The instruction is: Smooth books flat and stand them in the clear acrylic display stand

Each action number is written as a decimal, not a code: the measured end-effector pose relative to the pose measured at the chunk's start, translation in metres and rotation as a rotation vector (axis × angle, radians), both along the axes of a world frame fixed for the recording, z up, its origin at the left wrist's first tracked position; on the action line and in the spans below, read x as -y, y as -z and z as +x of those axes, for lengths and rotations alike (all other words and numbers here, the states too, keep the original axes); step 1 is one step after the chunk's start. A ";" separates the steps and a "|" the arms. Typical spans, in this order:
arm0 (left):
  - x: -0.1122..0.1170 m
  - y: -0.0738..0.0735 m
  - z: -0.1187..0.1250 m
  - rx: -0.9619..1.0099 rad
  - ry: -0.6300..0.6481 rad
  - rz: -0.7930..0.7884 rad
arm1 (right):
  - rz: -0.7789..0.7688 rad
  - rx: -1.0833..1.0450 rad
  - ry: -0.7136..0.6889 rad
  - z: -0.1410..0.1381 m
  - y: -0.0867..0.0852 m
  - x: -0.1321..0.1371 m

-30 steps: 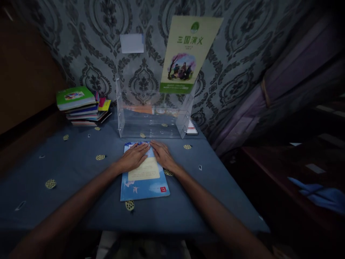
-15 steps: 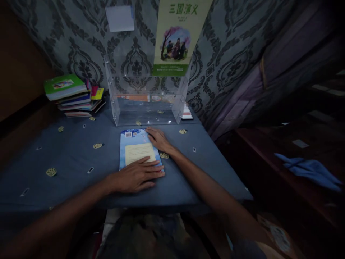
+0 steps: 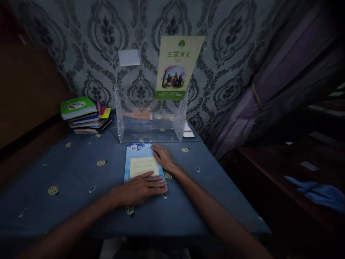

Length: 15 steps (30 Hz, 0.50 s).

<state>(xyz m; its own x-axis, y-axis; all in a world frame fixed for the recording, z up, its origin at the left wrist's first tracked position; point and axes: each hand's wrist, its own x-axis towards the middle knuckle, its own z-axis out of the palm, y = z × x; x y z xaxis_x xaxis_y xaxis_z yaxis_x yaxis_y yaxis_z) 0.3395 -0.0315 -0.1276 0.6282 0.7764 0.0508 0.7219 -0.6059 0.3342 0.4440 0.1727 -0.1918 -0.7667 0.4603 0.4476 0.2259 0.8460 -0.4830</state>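
Observation:
A blue book (image 3: 142,151) with a pale yellow text panel and a barcode lies flat on the table. Across its near edge rests my left hand (image 3: 141,189), palm down with the fingers stretched to the right, hiding the lower part of the cover. My right hand (image 3: 164,158) lies along the book's right edge, its fingers reaching toward the top right corner. Just beyond the book stands a clear acrylic rack (image 3: 151,136). On the rack's upper right a green and cream book (image 3: 174,68) with Chinese characters stands upright.
A stack of books (image 3: 83,113) stands at the back left of the table (image 3: 81,208), whose dark blue cloth has a yellow fruit print. A white card (image 3: 129,57) shows behind the rack. To the right are a purple curtain (image 3: 239,108) and a blue cloth (image 3: 318,192) on a dark red surface.
The view has tilted up, so everything sits lower and more wall shows. Both hands stay in the same places on the blue book.

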 end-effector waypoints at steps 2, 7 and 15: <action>-0.007 0.002 -0.002 -0.001 -0.009 0.016 | 0.005 -0.007 -0.001 0.002 0.001 -0.002; -0.012 0.005 -0.003 -0.029 -0.011 0.027 | 0.005 0.014 0.003 0.003 -0.002 0.000; -0.008 0.011 -0.003 0.037 -0.036 0.103 | 0.018 0.066 -0.032 0.024 -0.009 0.021</action>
